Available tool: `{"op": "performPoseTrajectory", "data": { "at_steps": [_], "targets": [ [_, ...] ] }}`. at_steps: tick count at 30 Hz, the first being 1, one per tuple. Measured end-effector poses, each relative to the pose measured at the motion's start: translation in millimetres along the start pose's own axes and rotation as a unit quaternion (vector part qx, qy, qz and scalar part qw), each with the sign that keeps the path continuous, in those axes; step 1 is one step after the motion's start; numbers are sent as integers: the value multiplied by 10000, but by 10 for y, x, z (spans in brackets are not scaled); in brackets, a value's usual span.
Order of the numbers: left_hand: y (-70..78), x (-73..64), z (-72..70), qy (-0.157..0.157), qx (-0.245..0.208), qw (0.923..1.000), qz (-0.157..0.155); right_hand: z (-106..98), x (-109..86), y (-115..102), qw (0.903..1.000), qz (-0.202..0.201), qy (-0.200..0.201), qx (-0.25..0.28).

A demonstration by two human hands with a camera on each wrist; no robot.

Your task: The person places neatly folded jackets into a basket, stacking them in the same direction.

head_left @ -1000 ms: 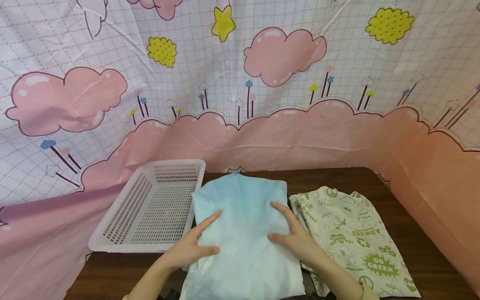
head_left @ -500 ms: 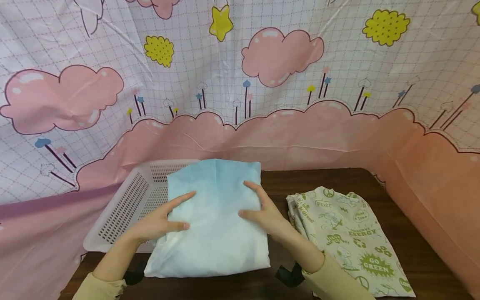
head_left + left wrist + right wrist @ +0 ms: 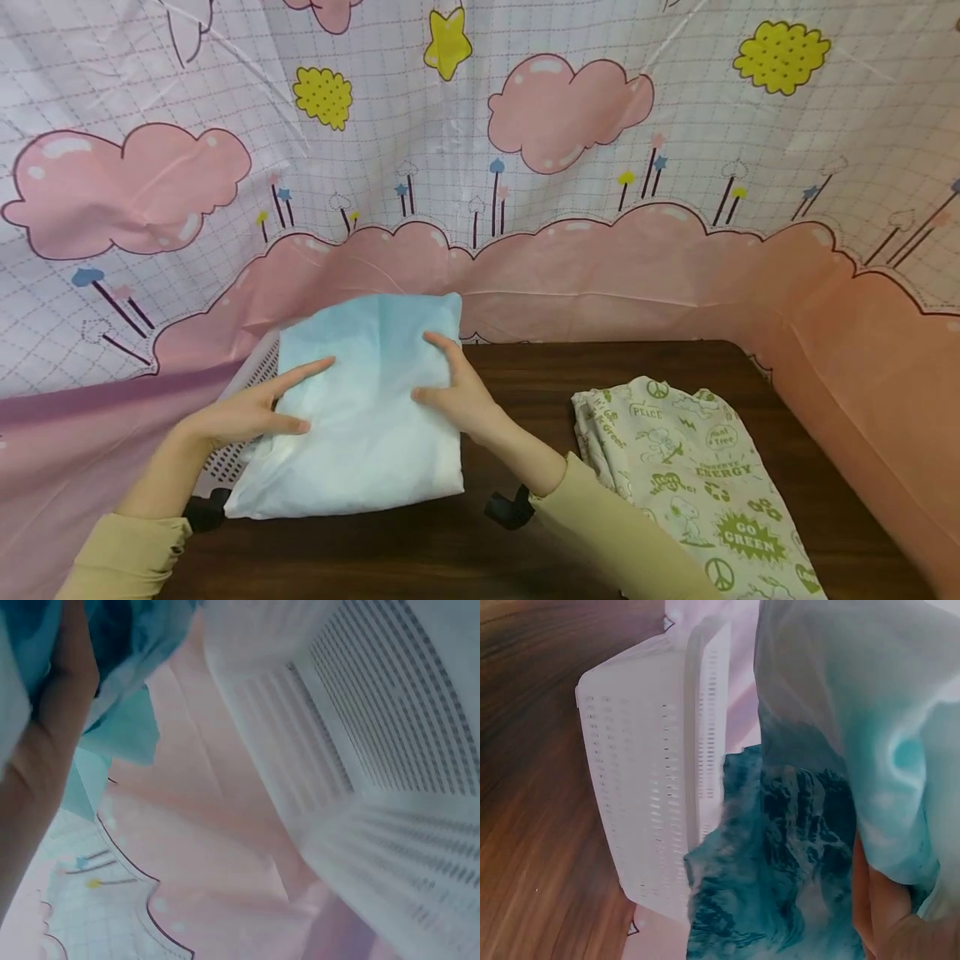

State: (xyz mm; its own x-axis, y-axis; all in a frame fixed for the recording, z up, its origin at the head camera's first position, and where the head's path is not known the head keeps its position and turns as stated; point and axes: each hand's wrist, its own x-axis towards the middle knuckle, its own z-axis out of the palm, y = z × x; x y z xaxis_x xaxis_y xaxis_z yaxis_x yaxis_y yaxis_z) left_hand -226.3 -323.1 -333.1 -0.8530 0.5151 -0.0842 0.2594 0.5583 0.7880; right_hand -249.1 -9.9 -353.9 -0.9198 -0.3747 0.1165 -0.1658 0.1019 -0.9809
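Note:
A folded garment [image 3: 375, 425], pale blue fading to white, is held up over the white basket [image 3: 634, 780] at the left. My left hand [image 3: 236, 414] grips its left side, and my right hand [image 3: 472, 402] grips its right side. Thumbs and index fingers lie on top; the other fingers are hidden beneath it in the head view. Seen from the right wrist, the garment's underside [image 3: 780, 847] shows darker teal with a wavy pattern and hangs beside the basket rim. The left wrist view looks into the slotted basket [image 3: 397, 705].
A second folded cloth [image 3: 697, 483], cream with green print, lies on the right of the dark wooden table [image 3: 517, 367]. A patterned pink and white curtain [image 3: 600, 275] hangs behind the table and along its sides.
Both hands have lifted the blue-and-white garment and carried it leftward, from the table's middle to over the basket, which it now mostly covers from the head view. The printed cloth has stayed put.

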Motion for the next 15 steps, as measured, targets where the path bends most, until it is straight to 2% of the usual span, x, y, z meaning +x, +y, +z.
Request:
{"op": "performPoseTrajectory", "data": {
  "at_steps": [5,10,15],
  "targets": [
    [-130,21,-163,247,130,9995,-149,165,208,13,9999,-124,98,-65],
    [-281,15,-316,591,205,9969,-481,342,388,51,9999,-109,42,-14],
    [-383,38,-470,846,587,9922,-700,544,578,99,9998,-144,-14,-161]
  ]
}}
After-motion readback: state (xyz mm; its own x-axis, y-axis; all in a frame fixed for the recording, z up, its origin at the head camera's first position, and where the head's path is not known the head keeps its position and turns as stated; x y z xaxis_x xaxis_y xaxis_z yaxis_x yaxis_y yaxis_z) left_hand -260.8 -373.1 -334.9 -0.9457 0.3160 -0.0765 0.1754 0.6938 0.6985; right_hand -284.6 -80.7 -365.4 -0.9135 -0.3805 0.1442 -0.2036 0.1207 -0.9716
